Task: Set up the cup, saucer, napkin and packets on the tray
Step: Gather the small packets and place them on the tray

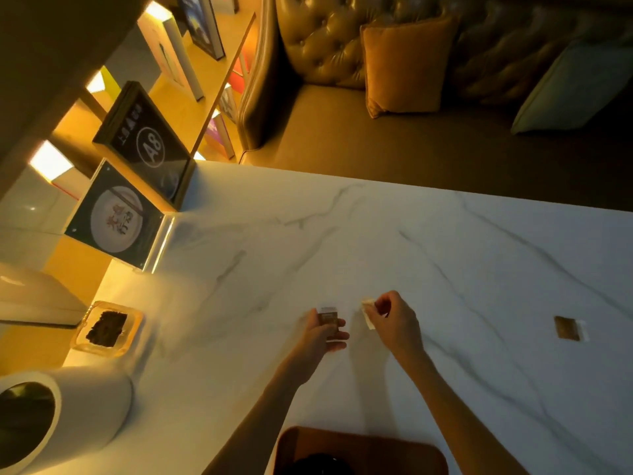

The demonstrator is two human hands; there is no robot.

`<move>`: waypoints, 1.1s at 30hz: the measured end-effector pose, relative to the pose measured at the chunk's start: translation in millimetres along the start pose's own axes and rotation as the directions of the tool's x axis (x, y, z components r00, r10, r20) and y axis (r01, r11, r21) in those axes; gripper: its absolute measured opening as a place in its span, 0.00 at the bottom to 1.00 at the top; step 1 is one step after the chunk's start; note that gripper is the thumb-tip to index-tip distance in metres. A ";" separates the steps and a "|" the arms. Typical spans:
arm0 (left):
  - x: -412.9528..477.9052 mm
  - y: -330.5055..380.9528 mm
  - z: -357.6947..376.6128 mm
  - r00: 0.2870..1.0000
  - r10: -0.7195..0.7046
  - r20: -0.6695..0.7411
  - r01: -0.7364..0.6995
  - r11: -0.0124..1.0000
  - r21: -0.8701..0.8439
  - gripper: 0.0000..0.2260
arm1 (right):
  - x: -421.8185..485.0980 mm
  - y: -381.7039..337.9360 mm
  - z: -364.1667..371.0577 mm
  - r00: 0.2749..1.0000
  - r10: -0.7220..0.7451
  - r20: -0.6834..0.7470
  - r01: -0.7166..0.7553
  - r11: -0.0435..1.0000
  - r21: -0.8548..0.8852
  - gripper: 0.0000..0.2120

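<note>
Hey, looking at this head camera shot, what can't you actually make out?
- Tray: cut off by the bottom edge; the dark thing on it is unidentifiable.
- Brown packet in the left hand: print blurred, partly covered by fingers.
- Pale packet in the right hand: mostly hidden.
- Cup, saucer, napkin: not seen.

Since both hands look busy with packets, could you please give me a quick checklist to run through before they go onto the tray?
1. Left hand holds the brown packet: ok.
2. Right hand pinches the pale packet: ok.
3. Third packet collected: not ok, it lies alone on the marble table, to the right.
4. Tray within reach at the near edge: ok.
5. Free space on the tray: cannot tell, a dark object sits on it, mostly cropped.
6. Napkin located: cannot tell.
</note>
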State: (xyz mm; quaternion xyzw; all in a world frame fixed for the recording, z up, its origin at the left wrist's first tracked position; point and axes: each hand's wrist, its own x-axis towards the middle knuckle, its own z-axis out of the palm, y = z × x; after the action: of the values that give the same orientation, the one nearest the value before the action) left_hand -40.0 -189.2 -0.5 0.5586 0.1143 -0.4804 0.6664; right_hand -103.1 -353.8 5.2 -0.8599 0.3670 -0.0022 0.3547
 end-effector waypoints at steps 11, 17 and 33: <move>-12.2 -10.6 91.7 0.893 -0.224 0.390 0.280 0.956 -0.091 0.34 | -74.9 38.7 -46.7 0.903 -0.389 -0.182 0.393 0.919 -0.014 0.06; -12.6 -5.7 109.1 0.857 -0.250 0.450 0.196 0.967 0.163 0.24 | -62.4 88.9 -81.3 0.790 -0.608 -0.077 0.607 0.794 -0.042 0.09; 42.6 -54.2 172.6 0.986 -0.077 0.148 0.035 0.963 0.266 0.06 | 0.1 174.3 -149.0 0.937 -0.040 -0.348 0.033 0.999 -0.026 0.10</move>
State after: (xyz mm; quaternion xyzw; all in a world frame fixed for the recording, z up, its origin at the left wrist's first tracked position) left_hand -126.2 -353.8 -3.8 0.5989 0.0125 -0.5526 0.5794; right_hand -252.1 -527.9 10.1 -0.8560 0.4081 -0.1571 0.2756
